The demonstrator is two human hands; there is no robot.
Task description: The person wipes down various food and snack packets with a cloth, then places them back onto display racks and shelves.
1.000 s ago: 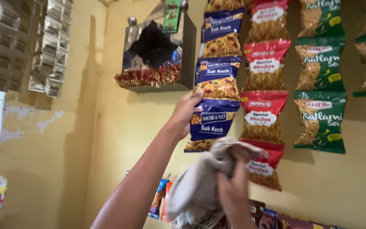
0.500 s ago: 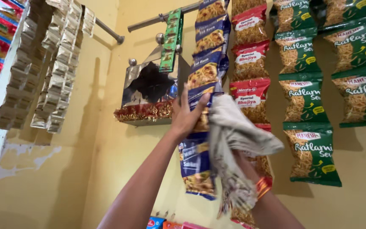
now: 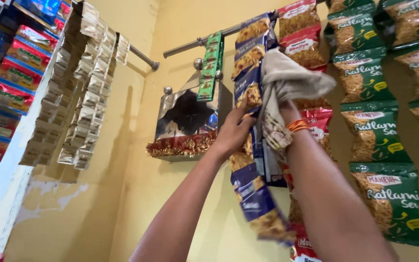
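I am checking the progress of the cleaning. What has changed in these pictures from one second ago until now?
The right hand carried the grey cloth from low on the strips up near the rail. The left hand kept holding the blue snack strip, now pulled aside and twisted. The green packets still hang alongside.

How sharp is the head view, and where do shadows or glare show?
Head view: mostly sharp, the near forearms slightly soft; even, warm light; the hanging pale sachet strips cast a soft shadow on the yellow wall; the steel wall shelf shows bright reflections; the left hand and the cloth look clear.
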